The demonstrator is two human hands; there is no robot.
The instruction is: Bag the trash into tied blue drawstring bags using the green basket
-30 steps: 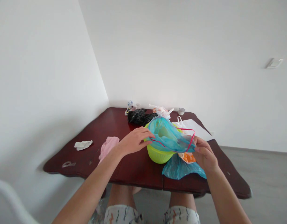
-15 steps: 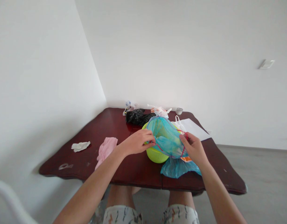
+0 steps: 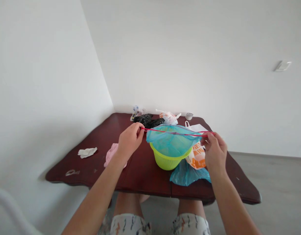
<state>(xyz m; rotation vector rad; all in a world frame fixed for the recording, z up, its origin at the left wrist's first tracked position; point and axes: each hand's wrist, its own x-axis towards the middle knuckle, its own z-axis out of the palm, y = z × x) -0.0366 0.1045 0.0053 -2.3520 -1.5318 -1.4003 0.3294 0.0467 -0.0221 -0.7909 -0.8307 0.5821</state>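
A person in white patterned shorts [image 3: 130, 224] stretches a red drawstring [image 3: 173, 133] nearly straight, the left hand [image 3: 130, 138] and right hand [image 3: 216, 150] each pinching an end; half a second ago the cord curved loosely and the hands were closer together. Just in front, thin blue plastic [image 3: 188, 174] lies crinkled on the glossy, dark-red table [image 3: 145, 173]. Between the hands, the sheer blue bag [image 3: 174, 143] sags at the mouth of a round, lime-green basket [image 3: 167, 163]; how deep it goes cannot be told. A white-and-orange plastic bag [image 3: 198, 156] sits beside the basket, soft pink cloth [image 3: 111, 153] near the left forearm. Farther back lie crumpled, shiny black plastic [image 3: 147, 120], a knotted white bag [image 3: 169, 117] and a small round cup [image 3: 189, 116].
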